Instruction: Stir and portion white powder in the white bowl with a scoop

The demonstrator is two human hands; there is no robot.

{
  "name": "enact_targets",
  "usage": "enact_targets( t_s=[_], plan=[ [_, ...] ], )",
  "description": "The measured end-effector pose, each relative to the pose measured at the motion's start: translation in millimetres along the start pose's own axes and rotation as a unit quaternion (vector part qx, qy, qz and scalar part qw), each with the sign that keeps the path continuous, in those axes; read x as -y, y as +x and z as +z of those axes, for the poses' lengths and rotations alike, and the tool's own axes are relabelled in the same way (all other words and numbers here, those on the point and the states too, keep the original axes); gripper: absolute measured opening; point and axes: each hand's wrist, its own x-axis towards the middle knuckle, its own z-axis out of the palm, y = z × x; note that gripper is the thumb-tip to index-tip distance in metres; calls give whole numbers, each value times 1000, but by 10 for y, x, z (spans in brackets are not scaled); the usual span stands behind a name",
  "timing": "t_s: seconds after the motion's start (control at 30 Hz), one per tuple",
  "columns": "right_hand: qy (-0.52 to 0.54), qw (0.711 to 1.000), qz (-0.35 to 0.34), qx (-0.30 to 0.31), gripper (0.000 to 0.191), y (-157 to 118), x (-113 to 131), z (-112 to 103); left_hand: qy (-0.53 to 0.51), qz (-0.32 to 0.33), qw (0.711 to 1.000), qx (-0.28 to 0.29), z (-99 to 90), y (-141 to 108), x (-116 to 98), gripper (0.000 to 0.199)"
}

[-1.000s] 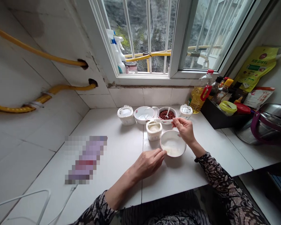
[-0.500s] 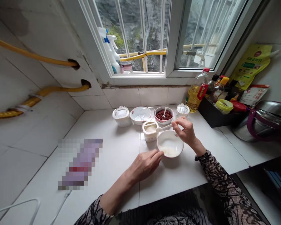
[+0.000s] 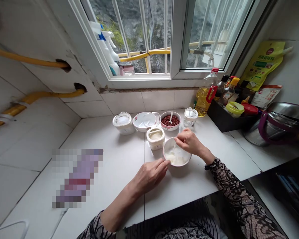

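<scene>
Round white pink-rimmed bowl (image 3: 182, 154) on white tiled counter (image 3: 181, 186), w/ pale grainy stuff (image 3: 177, 161) in it. Hands apart: L hand (image 3: 150, 174) pinches bowl's L rim; R hand (image 3: 190, 142) grips small white spoon (image 3: 174, 148), tip down in bowl. Open cream squarish tub (image 3: 155, 142) just behind bowl, to L; dk-red beans (image 3: 166, 120) in floral white dish (image 3: 170, 128) farther behind.
</scene>
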Motion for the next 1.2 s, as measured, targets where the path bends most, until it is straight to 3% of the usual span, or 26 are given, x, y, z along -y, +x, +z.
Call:
enact_targets(
  t_s=[0.23,0.37,1.2],
  plan=[
    [160,971,170,-52,41,15,-59,-79,2,6,1000,-1,-16,4,0,22],
    [231,946,214,-75,46,22,-106,-98,6,3,1000,-3,-5,-7,6,22],
    [72,979,157,-105,42,2,-91,-31,14,13,1000,0,-10,-1,7,21]
  ],
)
